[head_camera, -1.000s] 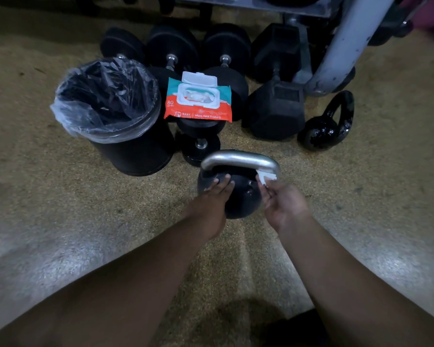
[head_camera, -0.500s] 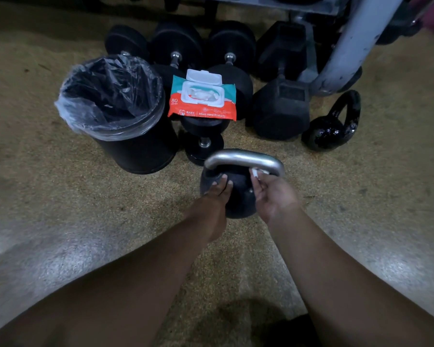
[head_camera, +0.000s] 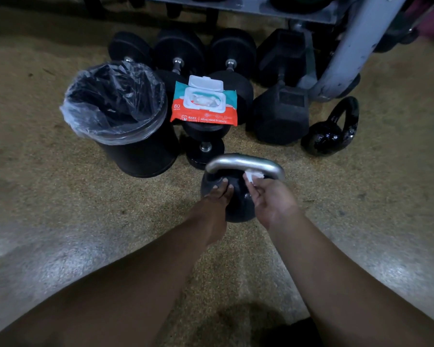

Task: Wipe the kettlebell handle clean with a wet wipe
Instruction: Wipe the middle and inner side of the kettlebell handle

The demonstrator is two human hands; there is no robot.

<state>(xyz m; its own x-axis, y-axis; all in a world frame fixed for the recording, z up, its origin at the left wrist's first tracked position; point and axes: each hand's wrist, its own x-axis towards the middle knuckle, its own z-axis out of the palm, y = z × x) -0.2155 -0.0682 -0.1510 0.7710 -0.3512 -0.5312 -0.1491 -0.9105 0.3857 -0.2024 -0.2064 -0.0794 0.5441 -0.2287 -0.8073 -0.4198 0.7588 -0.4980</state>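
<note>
Head view, kettlebell: the kettlebell [head_camera: 232, 196] stands upright on the floor [head_camera: 60, 196], directly under both hands.
Head view, handle: the silver handle [head_camera: 243, 164] arches over the black ball just beyond the fingertips; its long axis runs left to right.
Head view, right hand: the right hand [head_camera: 271, 196] has its fingers closed on a small white wet wipe [head_camera: 254, 176], pressed against the underside of the handle near its right bend.
Head view, left hand: the left hand [head_camera: 217, 196] lies flat on the ball, fingers together and clamped on nothing, apparently steadying it.
Head view, key relation: the unwiped stretch of handle lies to the left of the wiping fingers, so the next stroke probably follows the bar leftward; the right hand is nearer the handle.
Head view, beyond the fingers: an open pack of wipes [head_camera: 204, 102] rests on a dumbbell [head_camera: 206, 144], with a lined bin [head_camera: 120, 113] to its left.
</note>
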